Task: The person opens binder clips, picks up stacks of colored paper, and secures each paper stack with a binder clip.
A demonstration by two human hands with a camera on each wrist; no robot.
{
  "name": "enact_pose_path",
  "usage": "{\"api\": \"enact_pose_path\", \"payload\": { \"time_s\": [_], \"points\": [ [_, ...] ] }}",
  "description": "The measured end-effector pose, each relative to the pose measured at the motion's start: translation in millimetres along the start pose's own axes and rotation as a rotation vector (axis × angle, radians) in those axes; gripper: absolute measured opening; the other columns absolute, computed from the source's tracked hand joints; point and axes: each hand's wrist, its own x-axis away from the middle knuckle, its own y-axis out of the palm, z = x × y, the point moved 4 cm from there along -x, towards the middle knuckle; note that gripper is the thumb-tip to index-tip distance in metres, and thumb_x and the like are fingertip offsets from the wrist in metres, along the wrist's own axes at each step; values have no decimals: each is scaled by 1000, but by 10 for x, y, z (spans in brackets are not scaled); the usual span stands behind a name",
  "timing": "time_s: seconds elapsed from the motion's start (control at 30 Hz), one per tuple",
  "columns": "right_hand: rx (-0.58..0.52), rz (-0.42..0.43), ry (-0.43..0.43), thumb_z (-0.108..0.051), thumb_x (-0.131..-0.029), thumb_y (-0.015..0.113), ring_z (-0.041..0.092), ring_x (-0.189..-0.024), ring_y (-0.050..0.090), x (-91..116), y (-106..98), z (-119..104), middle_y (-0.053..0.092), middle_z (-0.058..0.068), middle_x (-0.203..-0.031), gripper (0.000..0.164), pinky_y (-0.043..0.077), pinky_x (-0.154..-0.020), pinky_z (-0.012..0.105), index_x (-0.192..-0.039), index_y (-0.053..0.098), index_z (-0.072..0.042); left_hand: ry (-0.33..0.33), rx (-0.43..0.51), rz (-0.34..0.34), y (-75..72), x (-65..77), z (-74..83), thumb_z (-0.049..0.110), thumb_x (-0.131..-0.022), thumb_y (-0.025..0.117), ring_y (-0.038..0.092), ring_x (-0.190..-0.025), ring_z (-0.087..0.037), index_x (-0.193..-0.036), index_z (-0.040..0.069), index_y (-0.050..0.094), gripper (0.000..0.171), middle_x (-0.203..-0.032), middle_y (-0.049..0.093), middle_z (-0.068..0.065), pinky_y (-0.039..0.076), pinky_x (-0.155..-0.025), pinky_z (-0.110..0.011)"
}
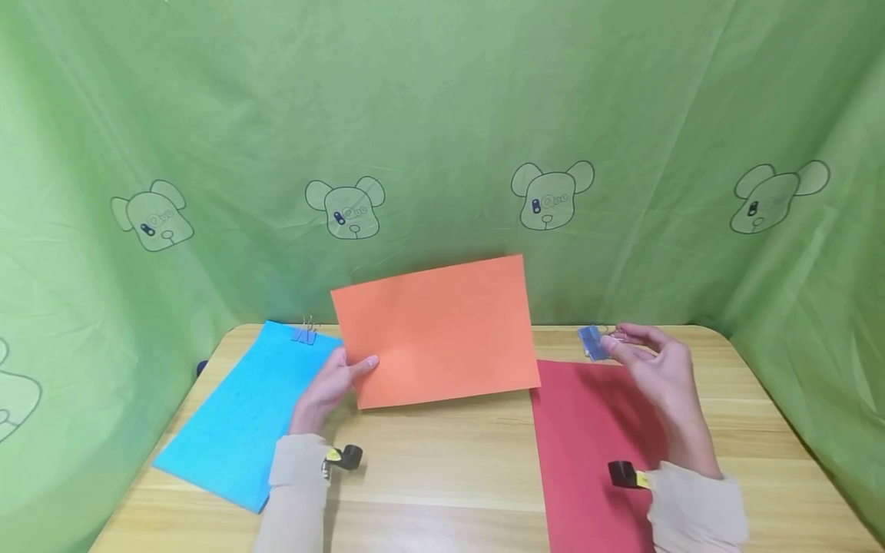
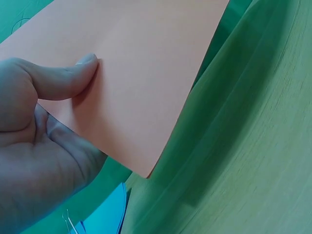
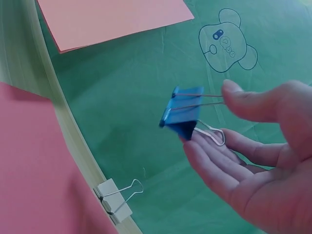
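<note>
My left hand (image 1: 326, 385) grips a sheet of orange paper (image 1: 442, 330) near its lower left corner, thumb on the near face and the other fingers behind it. The sheet is held up above the table, tilted. My right hand (image 1: 660, 372) holds a blue binder clip (image 3: 185, 107) by its wire handles, thumb on one handle and fingers by the other. That clip is above the far edge of a red sheet of paper (image 1: 588, 438) lying on the table. The clip's jaws have nothing between them.
Blue paper (image 1: 235, 415) lies at the left with a binder clip (image 1: 304, 336) on its far end. A white binder clip (image 3: 113, 199) lies by the table's far edge, beyond the red sheet. A green curtain (image 1: 442, 138) printed with bear heads hangs behind the wooden table (image 1: 442, 476).
</note>
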Motion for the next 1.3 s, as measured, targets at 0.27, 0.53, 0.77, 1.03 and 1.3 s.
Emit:
{"api": "enact_pose_path", "payload": {
  "time_s": [0.27,0.53,0.77,1.03,1.3],
  "points": [
    [-402,-34,9,-11,-91,79,9,-82,75,-2,43,-7,73,-4,-94,36,58,-78,21,-120,61,0,-22,-6,-4,18,-18,-33,14,-102,64,61,-83,-20,-100,0,67,14,-85,68,-5,52,-82,-36],
    [-584,-37,-23,-3,-90,78,14,-83,76,-22,96,15,75,3,-93,27,59,-79,28,-112,64,3,-14,21,-29,52,-19,-28,12,-101,64,64,-86,-20,-112,-3,64,19,-92,70,-7,54,-82,-35],
    [-668,-25,-26,-2,-91,77,15,-82,76,-32,101,61,76,5,-92,19,59,-79,30,-107,68,1,-15,73,-51,75,-12,-10,9,-102,61,67,-90,-20,-116,-4,62,19,-98,71,-7,55,-84,-35],
    [-774,-36,-7,0,-92,74,18,-80,76,-32,119,90,77,8,-92,12,60,-77,31,-104,73,0,-29,110,-83,97,-14,-18,10,-102,61,70,-94,-20,-122,-3,60,24,-105,72,-7,56,-85,-36],
    [-857,-76,1,2,-94,71,20,-82,77,-22,165,94,78,11,-94,11,60,-78,32,-104,75,0,-44,112,-103,142,-21,-24,11,-102,63,68,-93,-20,-120,-2,60,23,-103,71,-8,56,-83,-35]
  ]
}}
